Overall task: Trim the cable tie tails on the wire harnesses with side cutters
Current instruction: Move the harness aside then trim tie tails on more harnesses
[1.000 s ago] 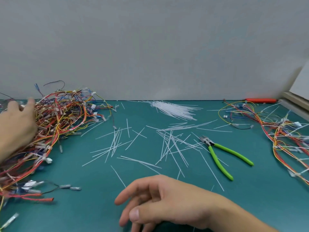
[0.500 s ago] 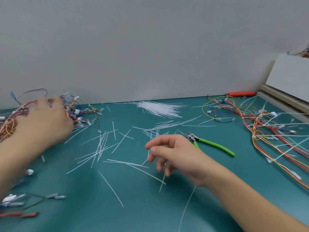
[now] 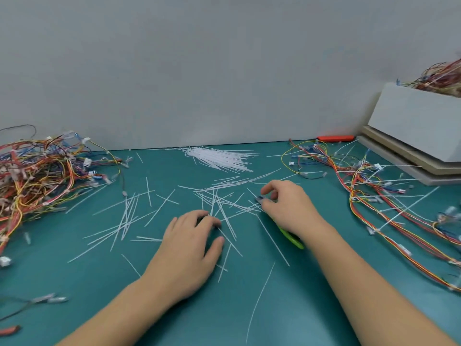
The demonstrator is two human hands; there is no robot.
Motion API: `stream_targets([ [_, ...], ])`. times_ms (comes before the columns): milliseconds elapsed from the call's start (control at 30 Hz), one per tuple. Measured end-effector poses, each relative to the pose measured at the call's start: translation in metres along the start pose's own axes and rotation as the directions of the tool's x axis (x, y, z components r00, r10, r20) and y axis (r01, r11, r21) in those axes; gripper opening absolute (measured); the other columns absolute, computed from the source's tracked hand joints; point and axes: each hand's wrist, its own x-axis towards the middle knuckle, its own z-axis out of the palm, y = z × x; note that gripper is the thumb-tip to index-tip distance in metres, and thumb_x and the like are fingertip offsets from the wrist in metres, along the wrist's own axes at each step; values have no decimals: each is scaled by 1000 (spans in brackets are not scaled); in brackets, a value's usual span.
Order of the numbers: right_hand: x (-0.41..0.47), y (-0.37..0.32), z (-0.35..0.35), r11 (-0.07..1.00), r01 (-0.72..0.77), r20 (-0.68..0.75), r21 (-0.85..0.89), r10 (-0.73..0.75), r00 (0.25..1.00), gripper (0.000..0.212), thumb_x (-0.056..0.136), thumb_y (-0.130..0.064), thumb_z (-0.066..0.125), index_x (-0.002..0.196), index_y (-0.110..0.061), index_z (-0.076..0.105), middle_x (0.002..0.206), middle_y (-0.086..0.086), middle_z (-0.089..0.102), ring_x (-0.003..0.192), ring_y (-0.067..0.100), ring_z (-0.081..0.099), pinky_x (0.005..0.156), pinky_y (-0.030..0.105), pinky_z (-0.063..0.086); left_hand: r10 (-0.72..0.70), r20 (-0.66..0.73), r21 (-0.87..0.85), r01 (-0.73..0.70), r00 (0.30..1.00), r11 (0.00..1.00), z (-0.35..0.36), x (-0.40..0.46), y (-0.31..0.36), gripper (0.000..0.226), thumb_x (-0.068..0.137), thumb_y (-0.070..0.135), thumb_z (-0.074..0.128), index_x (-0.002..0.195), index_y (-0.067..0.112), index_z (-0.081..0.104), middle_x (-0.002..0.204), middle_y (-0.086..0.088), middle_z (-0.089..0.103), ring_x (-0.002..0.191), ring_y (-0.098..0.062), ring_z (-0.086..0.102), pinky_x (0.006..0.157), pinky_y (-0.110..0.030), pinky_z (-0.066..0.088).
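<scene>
Head view: the right hand (image 3: 287, 206) curls round the green side cutters (image 3: 293, 238) on the desk (image 3: 311, 308). At its 8 o'clock, the left hand (image 3: 189, 248) rests flat, fingers loose. Cut tie tails (image 3: 129, 216) lie all around, so lots seems done. Wire harnesses (image 3: 369, 196) at 3 o'clock look untrimmed.

Bench (image 3: 74, 283): teal. Cut tie tails (image 3: 127, 221) and tie bundle (image 3: 219, 157): white. Cutter handles (image 3: 293, 238): lime green. Wire harnesses (image 3: 37, 176): red, yellow, orange, blue, black strands. Flat item at back (image 3: 335, 138): orange-red. Wall (image 3: 199, 71): plain grey.
</scene>
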Motion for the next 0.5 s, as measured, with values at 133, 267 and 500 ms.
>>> stream_targets([
  [133, 6, 4, -7, 983, -84, 31, 165, 80, 996, 10, 90, -28, 73, 101, -29, 73, 95, -10, 69, 91, 13, 65, 84, 32, 53, 22, -7, -27, -23, 1000, 999, 0, 1, -3, 31, 102, 47, 47, 130, 39, 56, 139, 16, 45, 135, -7, 37, 120, -36, 26],
  [267, 20, 16, -33, 817, -281, 125, 503, 254, 959, 14, 91, -10, 69, 103, -15, 75, 90, 4, 73, 72, 16, 66, 61, 28, 56, 22, -21, -44, -23, 1000, 999, -1, 2, -4, 28, 102, 47, 48, 126, 39, 58, 135, 19, 47, 134, -6, 39, 119, -38, 27],
  [500, 37, 92, -94, 840, -412, -208, -353, 359, 910, 26, 85, -32, 72, 86, -7, 67, 93, 15, 69, 86, 35, 61, 73, 36, 48, 20, -46, -28, -21, 999, 999, 2, 2, -2, 27, 101, 48, 46, 126, 42, 55, 135, 20, 44, 136, -3, 33, 121, -34, 21],
])
